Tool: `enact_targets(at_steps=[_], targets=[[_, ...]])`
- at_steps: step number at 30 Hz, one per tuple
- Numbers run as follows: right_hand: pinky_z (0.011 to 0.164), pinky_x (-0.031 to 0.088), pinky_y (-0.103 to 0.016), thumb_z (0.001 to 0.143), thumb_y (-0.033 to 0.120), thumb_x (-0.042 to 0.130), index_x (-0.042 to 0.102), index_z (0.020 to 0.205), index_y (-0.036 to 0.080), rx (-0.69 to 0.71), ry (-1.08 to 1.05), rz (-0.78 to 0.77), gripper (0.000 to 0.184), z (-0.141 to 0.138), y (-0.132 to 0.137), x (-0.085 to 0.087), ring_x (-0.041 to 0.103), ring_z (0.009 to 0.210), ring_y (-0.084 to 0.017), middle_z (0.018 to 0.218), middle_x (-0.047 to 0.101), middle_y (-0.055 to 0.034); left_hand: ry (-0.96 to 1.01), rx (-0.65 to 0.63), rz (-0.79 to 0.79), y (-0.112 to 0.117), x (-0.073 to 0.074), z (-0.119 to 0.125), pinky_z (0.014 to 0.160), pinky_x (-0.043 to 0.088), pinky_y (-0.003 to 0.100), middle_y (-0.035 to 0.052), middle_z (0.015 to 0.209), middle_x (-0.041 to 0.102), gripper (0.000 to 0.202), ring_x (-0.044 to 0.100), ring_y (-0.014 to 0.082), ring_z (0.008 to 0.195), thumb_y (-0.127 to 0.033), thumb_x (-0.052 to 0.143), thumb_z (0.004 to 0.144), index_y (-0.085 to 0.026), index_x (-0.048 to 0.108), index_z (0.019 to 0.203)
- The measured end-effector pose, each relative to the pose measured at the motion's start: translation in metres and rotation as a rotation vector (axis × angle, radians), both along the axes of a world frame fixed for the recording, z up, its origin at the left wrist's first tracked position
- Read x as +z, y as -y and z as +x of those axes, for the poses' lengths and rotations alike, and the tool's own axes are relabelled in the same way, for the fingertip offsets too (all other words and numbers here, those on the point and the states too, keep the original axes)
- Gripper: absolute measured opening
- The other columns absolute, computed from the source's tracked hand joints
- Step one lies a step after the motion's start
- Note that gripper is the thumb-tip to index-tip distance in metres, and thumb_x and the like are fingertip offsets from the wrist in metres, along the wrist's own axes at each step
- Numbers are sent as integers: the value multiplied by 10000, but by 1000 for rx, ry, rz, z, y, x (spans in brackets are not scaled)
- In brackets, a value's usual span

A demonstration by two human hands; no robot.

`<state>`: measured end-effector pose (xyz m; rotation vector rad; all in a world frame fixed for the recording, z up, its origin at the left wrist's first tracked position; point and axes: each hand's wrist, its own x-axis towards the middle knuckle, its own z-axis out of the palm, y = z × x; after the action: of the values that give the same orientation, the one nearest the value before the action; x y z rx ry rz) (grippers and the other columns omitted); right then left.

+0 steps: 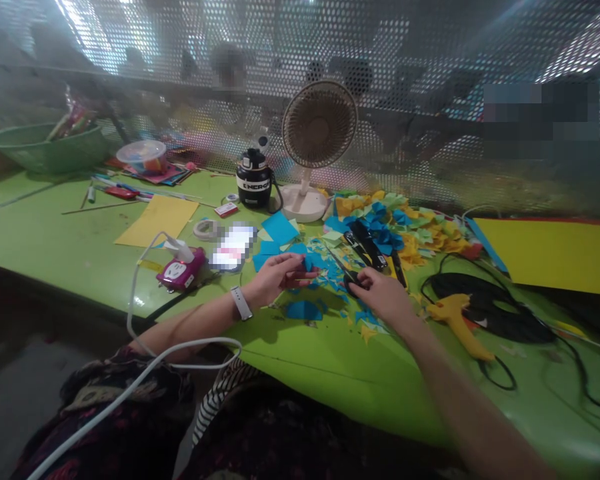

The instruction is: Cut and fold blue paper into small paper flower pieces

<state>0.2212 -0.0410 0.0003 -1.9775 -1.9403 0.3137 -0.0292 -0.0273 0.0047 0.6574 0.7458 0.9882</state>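
Note:
Between the thumb and fingers of my left hand (283,272) is a small folded piece of blue paper (308,262). My right hand (380,293) grips scissors (349,275) by their dark handles, and the thin blades point up and left toward the blue paper without touching it. Under and between both hands lie many blue and yellow paper scraps (330,275). A larger blue paper piece (304,310) rests just below my left hand. Blue squares (279,229) lie beyond it. Farther back is a heap of folded blue, yellow and green paper pieces (385,223).
A yellow glue gun (463,323) and coiled black cable lie right of my right arm. A white fan (320,127) and black bottle (254,183) stand behind. Left are a phone (233,247), tape roll (206,230), purple power socket (181,270) and yellow sheet (157,220). A white cord crosses my left forearm.

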Motion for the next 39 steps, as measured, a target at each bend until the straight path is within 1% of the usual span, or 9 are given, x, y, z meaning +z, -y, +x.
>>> enact_targets(at_steps=[5,10,17,21,27,30,33,36,39], targets=[[572,339,-294,789,409,659,573,744,244,-20,117,-51,191,-1,-2,4,642,718,-237,809,731,-49,62,-27,30,1,1,-2,747,611,304,126,944,774,80,761,217,877,-89,632,838,-119,650,910],[573,314,-300,840,421,637,647,846,239,-37,235,-84,183,-1,-2,7,652,762,-257,865,738,-73,55,-75,108,2,-2,-3,841,583,300,127,1036,766,148,740,188,955,-59,626,842,-111,696,962],[583,330,-289,830,442,664,739,941,232,-35,317,-26,250,1,-2,1,649,828,-234,1038,695,-86,-4,-89,256,-2,-11,-4,865,537,278,104,1132,749,354,712,181,1017,-121,776,772,-155,705,1118],[564,307,-286,845,460,641,728,925,220,-63,341,-134,267,-1,-5,3,653,815,-244,900,719,-74,-53,-110,305,-2,-14,-4,889,533,318,104,1143,743,543,709,189,1007,-142,810,747,-183,643,1262],[559,342,-275,789,451,697,685,876,223,-20,188,-214,245,15,-11,3,654,737,-215,812,735,-33,-43,-110,346,0,-17,-4,944,523,340,96,1200,718,609,666,208,1122,-120,799,751,-221,604,1319],[558,360,-278,752,449,722,688,879,227,18,92,-172,257,18,-9,6,640,686,-203,792,729,-26,-28,-112,374,0,-20,-3,959,518,347,102,1216,709,643,630,232,1194,-100,799,742,-224,587,1336],[587,406,-294,786,445,673,692,868,215,41,-102,-37,245,1,4,12,626,684,-200,813,727,-51,-22,-116,391,2,-22,-1,989,506,370,115,1241,695,655,602,252,1240,-98,785,759,-221,560,1362],[618,462,-305,835,523,611,686,876,203,258,-465,-43,331,-29,20,11,619,686,-185,825,719,-61,-12,-147,394,6,-24,2,1017,493,393,119,1233,695,665,597,257,1249,-106,776,773,-221,536,1382],[565,439,-295,830,562,618,634,784,201,343,-642,-98,364,-49,29,5,560,597,-157,677,632,-19,11,-172,379,10,-25,5,1014,492,381,110,1206,704,661,614,242,1223,-116,785,768,-220,538,1373]])
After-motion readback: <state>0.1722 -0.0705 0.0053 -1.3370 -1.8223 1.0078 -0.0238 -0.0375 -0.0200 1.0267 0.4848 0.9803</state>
